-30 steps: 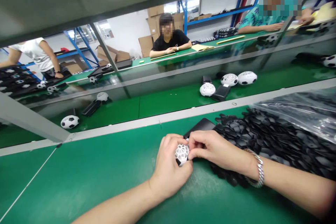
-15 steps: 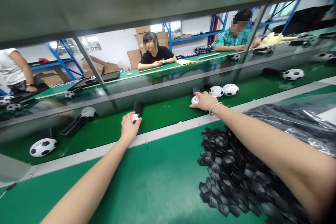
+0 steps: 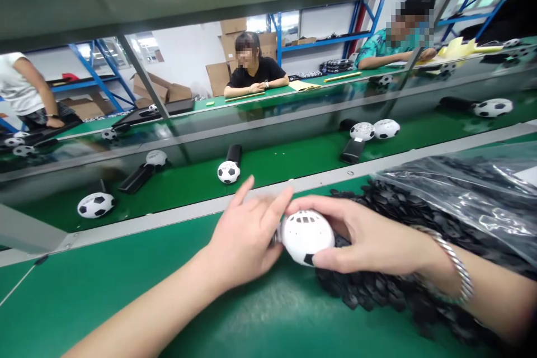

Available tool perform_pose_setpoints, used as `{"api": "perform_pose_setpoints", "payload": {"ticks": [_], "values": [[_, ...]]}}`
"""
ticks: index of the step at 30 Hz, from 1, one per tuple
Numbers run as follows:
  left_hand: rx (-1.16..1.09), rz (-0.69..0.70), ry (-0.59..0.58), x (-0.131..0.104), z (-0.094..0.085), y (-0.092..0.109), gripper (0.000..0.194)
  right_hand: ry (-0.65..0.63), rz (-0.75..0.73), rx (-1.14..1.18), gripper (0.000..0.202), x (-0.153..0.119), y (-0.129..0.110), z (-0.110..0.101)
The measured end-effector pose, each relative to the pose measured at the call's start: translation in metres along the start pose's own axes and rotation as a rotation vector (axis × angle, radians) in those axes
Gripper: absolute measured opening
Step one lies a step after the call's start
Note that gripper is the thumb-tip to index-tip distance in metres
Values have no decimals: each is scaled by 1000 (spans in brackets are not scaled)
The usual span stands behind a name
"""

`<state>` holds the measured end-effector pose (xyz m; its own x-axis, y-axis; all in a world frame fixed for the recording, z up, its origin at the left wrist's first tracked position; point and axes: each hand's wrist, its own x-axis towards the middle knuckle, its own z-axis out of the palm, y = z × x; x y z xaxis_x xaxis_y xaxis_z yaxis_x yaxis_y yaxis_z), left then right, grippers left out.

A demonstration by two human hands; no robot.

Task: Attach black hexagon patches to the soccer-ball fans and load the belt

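Note:
My right hand (image 3: 356, 235) grips a white ball-shaped piece (image 3: 308, 236) with slots in its top and one black patch low on its side. At its left my left hand (image 3: 251, 229) is beside the piece, fingers partly spread and a little blurred; a small grey part shows between the palm and the piece. Under and behind my right hand lies a pile of black pentagon pieces (image 3: 390, 291). A football-patterned piece with a black handle (image 3: 229, 172) rests on the green belt beyond my left hand.
More football-patterned pieces (image 3: 95, 205) lie along the belt (image 3: 277, 165), behind a metal rail (image 3: 168, 213). A clear plastic bag (image 3: 474, 196) covers part of the pile. Across the line sit two people, and another stands at far left. A panel hangs overhead.
Both hands have come back from the belt to the near table. My right hand now holds a white piece there; my left hand has let go of the handled piece, which stays on the belt.

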<state>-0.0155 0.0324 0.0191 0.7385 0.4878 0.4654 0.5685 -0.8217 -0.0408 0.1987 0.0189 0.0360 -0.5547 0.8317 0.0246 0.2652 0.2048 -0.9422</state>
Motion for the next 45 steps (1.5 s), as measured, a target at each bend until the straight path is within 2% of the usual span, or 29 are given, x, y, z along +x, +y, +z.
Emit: {"api": "perform_pose_setpoints", "payload": {"ticks": [2,4,5,7,10,16,19,22,26,32,35,39,45], "values": [[-7,2,-132,-13,0,3,56,59,64,-75,50,-16,8,6],[115,-85,-223,-25,2,0,50,222,99,-395,32,-26,23,2],[192,-148,-260,-30,3,-2,49,251,86,-580,22,-29,32,-1],[289,-289,-331,-35,3,-5,52,224,64,-882,13,-32,47,-4],[257,-419,-438,-36,1,-4,56,142,60,-1128,17,-31,58,3],[200,-369,-569,-35,-1,18,71,64,-63,-1390,16,-22,53,14],[129,-377,-571,-40,1,24,71,87,-105,-1354,13,-16,54,10],[-29,-356,-527,-46,1,24,70,123,-114,-1202,14,-11,53,10],[-153,-399,-491,-47,-1,18,73,175,-175,-931,25,-7,40,24],[-316,-499,-416,-35,5,6,80,216,-175,-570,15,-7,16,46],[-373,-494,-406,-31,6,6,81,220,-211,-531,15,-7,18,51],[-361,-458,-388,-27,4,8,71,218,-233,-570,12,-5,26,55],[-387,-518,-380,-24,6,7,64,262,-109,-437,11,-6,31,60]]}}
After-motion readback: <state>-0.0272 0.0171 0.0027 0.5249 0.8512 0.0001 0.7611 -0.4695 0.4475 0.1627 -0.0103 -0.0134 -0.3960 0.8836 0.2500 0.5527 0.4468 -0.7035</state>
